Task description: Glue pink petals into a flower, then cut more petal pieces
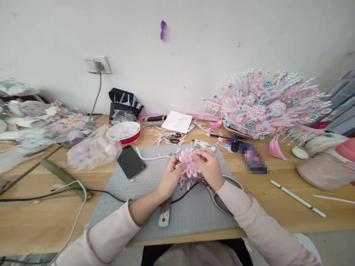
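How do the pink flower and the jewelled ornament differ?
The pink flower is small; the jewelled ornament is far larger. The flower is held between the left hand and right hand; the ornament sits near the wall. The flower's petals look plain; the ornament bears teal gems. Both show pink.

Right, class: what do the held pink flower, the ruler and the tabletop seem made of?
Pink flower: probably chenille, matte, judging by fuzzy-looking looped petals. Ruler: likely metal, with a smooth grey sheen. Tabletop: wood or wood-look laminate, satin, given its grain.

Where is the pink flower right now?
In the head view, the pink flower is just below-right of centre, held between the left hand and right hand over the grey mat.
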Tool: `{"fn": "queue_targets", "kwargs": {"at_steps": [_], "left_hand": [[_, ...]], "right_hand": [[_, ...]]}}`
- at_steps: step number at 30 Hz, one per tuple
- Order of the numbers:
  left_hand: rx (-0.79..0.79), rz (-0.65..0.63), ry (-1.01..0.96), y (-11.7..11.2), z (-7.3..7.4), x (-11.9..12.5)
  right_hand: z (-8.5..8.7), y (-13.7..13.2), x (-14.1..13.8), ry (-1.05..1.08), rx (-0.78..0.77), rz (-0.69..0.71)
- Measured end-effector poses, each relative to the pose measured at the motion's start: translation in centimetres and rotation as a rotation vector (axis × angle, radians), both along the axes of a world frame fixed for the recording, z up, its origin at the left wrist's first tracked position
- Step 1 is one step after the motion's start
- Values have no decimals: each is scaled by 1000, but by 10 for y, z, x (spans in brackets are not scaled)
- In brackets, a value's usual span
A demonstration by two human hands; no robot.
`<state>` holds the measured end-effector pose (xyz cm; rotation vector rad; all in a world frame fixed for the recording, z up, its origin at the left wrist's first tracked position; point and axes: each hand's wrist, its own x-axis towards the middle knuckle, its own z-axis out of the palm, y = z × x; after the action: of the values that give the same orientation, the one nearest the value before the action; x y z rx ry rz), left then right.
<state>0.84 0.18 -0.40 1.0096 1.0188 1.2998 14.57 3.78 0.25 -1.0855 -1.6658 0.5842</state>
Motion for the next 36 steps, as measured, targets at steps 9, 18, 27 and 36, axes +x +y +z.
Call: {"fn": "queue_targets", "kwargs": {"at_steps": [9,18,27,36], "left_hand": [[31,62,119,-3,5,1],[52,62,141,-5,7,2],[-28,18,18,-1,2,0],[1,216,-245,17,10,-15]], "right_hand": [[1,-4,-3,-33,82,-45],[1,-6,-4,-35,123,-52],[1,-5,-3,-31,93,-31],[5,3,12,-149,-14,-34]]}}
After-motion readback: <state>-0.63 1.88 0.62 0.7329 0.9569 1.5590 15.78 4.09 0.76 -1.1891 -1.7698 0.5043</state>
